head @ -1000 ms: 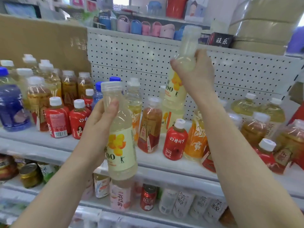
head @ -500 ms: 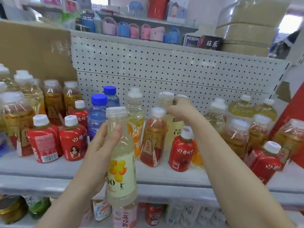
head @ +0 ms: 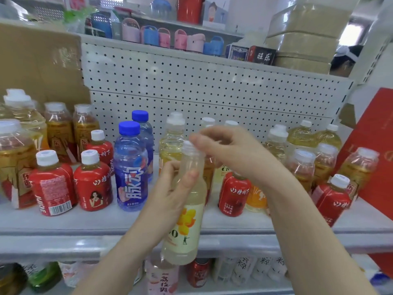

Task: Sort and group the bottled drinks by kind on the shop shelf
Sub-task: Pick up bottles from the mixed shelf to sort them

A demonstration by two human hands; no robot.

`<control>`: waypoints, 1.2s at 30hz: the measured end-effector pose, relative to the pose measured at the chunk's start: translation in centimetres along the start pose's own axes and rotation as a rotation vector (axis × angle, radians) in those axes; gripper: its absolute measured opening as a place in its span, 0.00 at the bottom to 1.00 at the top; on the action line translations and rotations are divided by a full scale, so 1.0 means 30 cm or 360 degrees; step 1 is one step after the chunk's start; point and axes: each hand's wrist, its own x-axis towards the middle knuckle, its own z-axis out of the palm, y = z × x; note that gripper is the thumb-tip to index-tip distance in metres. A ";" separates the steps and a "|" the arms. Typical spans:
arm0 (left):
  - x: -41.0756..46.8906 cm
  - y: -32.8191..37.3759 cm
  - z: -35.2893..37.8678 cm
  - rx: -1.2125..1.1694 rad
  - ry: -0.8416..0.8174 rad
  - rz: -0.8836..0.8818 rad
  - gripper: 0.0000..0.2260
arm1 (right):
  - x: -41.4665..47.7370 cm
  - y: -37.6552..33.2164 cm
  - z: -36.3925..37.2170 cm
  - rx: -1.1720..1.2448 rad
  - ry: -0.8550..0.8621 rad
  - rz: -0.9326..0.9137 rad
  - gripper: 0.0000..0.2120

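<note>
Finding: the right hand (head: pixel 231 152) is now released. A second ago it carried a pale yellow bottle high above the shelf (head: pixel 106 228); half a second ago it was lowering that bottle among the back row. That shelved bottle (head: pixel 222 168) now stands at the rear, at 1 o'clock from the one still in hand and partly hidden behind the right wrist. The right hand has come back toward the front, fingers loosely bent and holding nothing, with its fingertips just above the cap of the held bottle (head: pixel 185 226). Contact with the cap cannot be confirmed.

The left hand (head: pixel 170 188) stays clasped round the upper body of the held bottle, which is upright and off the shelf, in front of its edge at 6 o'clock from the shelved one.

Assessment: one of the pair is placed. The second of the same kind remains to be set beside it, probably after a hand-over to the free right hand
</note>
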 end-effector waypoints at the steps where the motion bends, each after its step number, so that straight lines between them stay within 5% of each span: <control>1: 0.006 0.002 0.016 0.0026 -0.0005 0.0038 0.25 | -0.011 -0.002 0.014 -0.0025 -0.0046 -0.0022 0.14; 5: 0.026 0.032 0.050 0.0168 -0.0120 0.0141 0.28 | -0.037 0.005 -0.038 -0.0111 0.0068 -0.0008 0.16; 9: 0.102 0.103 0.031 0.0490 0.0007 0.0431 0.08 | -0.062 -0.036 -0.210 -0.0140 0.0412 -0.0025 0.19; 16: 0.220 0.016 0.037 0.1497 -0.0064 0.0816 0.18 | 0.038 -0.118 -0.398 -0.0379 0.1225 -0.0179 0.22; 27: 0.225 -0.044 0.048 0.1562 0.0020 0.0974 0.25 | 0.221 0.156 -0.189 -0.0843 0.0661 0.0282 0.22; 36: 0.221 -0.057 0.042 0.1526 0.0061 0.1036 0.25 | 0.263 0.293 -0.081 -0.0906 0.0430 0.0269 0.20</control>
